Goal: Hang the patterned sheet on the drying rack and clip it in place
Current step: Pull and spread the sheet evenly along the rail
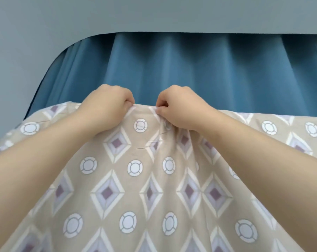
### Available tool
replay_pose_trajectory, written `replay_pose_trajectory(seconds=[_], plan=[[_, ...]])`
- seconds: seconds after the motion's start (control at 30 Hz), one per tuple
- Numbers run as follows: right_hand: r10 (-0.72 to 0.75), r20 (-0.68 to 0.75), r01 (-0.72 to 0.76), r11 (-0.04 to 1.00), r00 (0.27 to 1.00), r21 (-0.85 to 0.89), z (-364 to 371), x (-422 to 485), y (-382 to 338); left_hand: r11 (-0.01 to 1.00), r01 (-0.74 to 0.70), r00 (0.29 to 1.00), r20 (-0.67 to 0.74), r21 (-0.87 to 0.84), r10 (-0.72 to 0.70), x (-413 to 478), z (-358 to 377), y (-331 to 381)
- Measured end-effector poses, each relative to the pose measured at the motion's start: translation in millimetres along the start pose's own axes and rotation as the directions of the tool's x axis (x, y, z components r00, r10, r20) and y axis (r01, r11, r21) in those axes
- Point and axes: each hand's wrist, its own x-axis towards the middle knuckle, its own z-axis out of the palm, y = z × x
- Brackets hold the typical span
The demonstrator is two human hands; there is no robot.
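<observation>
- The left hand (108,104) is clenching the top edge of the patterned sheet (136,179), with its fingers curling down over the fold and its knuckles facing the camera.
- The right hand (181,108) is pinching the same edge just beside it, thumb and curled fingers nipping a small gather of cloth. The two hands are sitting close together, not touching, near the middle of that edge.
- Both bare forearms are reaching in from the lower corners of the view, passing over the cloth.
- The sheet is filling the lower half of the view. Its top edge is running level from side to side and the rest is falling away toward the camera; whatever is carrying it is hiding under the cloth.
- Below the right hand the fabric is bunching into soft vertical folds, while below the left hand it is lying smoother, with a few fine creases.
- The cloth is looking thin and matt — a beige ground printed with white-bordered diamonds, lilac inside with purple centres, alternating with rows of white rings.
- Behind the top edge a blue curtain (190,70) is hanging in broad pleats, framed by a grey wall (45,33) with a rounded corner.
</observation>
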Motion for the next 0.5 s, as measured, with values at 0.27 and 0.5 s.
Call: replay_pose_trajectory(seconds=[0.27,0.5], plan=[[0.014,-0.259,-0.073,0.973,0.966,-0.217,4,17,-32,1.000,-0.025,0.992,-0.121,-0.011,0.023,14,-2,-28],[0.152,-0.082,-0.150,0.988,0.985,0.023,22,38,-91,0.938,0.072,0.996,0.068,-0.339,-0.052,4,-29,-96]])
